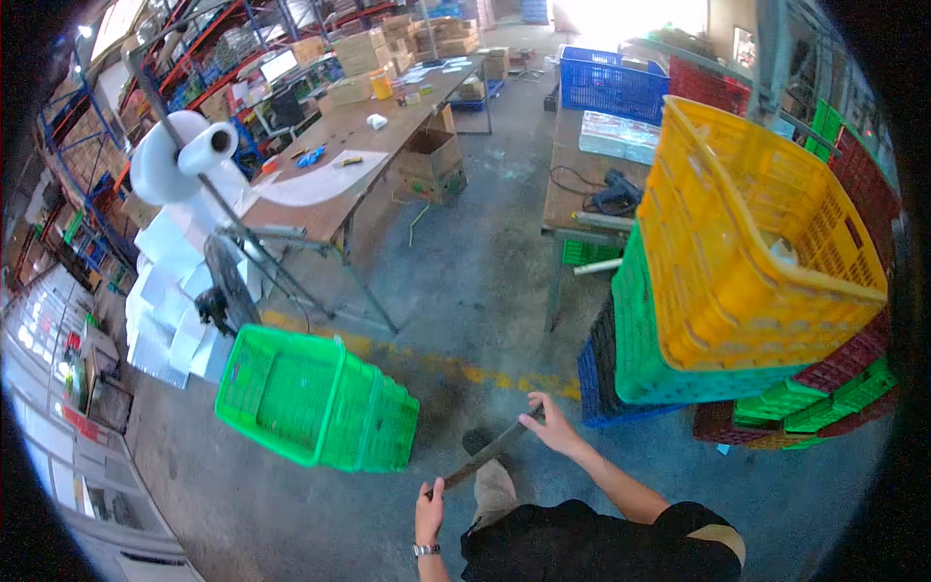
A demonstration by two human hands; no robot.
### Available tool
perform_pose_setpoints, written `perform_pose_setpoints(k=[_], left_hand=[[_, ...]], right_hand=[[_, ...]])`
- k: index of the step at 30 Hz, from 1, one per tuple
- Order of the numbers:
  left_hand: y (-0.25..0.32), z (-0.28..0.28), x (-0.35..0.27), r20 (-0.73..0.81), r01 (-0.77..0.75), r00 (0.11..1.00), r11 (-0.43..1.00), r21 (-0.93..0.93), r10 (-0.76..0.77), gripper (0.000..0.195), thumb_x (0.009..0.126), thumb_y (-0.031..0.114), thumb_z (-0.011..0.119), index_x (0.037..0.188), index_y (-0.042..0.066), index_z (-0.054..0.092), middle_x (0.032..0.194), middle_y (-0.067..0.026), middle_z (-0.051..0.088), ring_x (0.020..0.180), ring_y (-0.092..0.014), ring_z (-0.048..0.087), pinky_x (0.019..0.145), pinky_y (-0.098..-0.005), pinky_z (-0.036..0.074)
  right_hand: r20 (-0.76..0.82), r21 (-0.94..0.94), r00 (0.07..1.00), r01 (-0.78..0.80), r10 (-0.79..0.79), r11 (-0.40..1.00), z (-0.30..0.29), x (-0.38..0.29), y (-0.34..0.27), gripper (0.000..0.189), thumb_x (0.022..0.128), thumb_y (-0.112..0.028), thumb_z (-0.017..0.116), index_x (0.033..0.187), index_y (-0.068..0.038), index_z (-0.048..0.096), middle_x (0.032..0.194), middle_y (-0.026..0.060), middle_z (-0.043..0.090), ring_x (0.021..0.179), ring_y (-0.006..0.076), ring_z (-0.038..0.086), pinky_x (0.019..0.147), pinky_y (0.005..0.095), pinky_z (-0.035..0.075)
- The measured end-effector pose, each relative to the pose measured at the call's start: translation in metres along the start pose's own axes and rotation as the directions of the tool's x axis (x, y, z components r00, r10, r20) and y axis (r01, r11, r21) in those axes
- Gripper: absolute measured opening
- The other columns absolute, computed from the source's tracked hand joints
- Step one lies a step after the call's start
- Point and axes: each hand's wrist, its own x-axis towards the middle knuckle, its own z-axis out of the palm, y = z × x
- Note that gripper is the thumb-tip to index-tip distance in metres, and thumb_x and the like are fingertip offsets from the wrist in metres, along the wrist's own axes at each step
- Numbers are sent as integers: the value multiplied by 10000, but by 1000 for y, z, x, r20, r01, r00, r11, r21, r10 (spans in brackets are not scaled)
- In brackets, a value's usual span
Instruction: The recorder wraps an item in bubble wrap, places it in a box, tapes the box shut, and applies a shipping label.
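Between my hands stretches a long, narrow dark strip [486,456], slanting across in front of my body above one foot. My left hand [430,513], with a metal-band watch at the wrist, grips its lower end. At the upper end, my right hand [554,429] holds it between thumb and fingers. What the strip is made of cannot be told. To the left, on the floor, stands a stack of green plastic crates [291,396]. A yellow plastic crate [756,240] tops a tall stack on the right, over a green crate [633,327].
A long worktable [320,189] holds a white sheet and cutters. Beside it, foam rolls [167,156] hang on a metal stand. On the right table lie a corded tool [614,193] and wrapped packs [618,134]. A cardboard box [434,164] sits on the floor between.
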Motion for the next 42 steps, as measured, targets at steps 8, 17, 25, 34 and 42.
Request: perform_pose_setpoints(k=[8, 17, 25, 34, 42], left_hand=[[129, -10, 203, 197, -55, 979, 998, -20, 57, 543, 888, 499, 607, 899, -43, 569, 727, -69, 570, 689, -161, 496, 651, -323, 431], [321, 44, 392, 349, -213, 908, 972, -96, 233, 862, 877, 519, 616, 1289, -198, 374, 1043, -148, 611, 993, -160, 536, 905, -266, 404], [414, 106, 536, 343, -301, 881, 946, -121, 325, 463, 903, 470, 608, 880, 9, 569, 754, 22, 528, 704, -84, 475, 645, -240, 397], [529, 138, 652, 166, -94, 972, 919, -382, 169, 400, 947, 343, 588, 1023, -49, 558, 904, 12, 543, 813, -72, 462, 712, -235, 409], [697, 187, 793, 139, -353, 921, 930, -100, 364, 552, 924, 400, 599, 1215, -69, 576, 1177, -207, 639, 1135, -237, 590, 934, -314, 442]], right_hand=[[-179, -145, 984, -44, 18, 988, 10, 157, -27, 573, 887, -289, 664, 1334, -50, 396, 1182, 145, 516, 1108, 254, 521, 938, 374, 426], [-423, 23, 906, 16, -5, 1000, -55, 341, -91, 566, 877, -243, 667, 1328, -27, 403, 1278, 153, 501, 1216, 277, 476, 1033, 363, 355], [-393, 104, 919, 22, 20, 994, -107, 529, -67, 578, 868, -212, 677, 1339, -29, 398, 1288, 148, 503, 1246, 268, 462, 1063, 382, 335], [-200, 54, 973, 129, -116, 990, -136, 743, -108, 564, 849, -128, 669, 1343, -76, 401, 1340, 116, 441, 1241, 238, 460, 1001, 359, 422], [-179, -105, 973, 131, -148, 986, -157, 904, -141, 708, 764, -34, 677, 1390, -29, 346, 1370, 171, 440, 1311, 288, 406, 1090, 387, 320]])
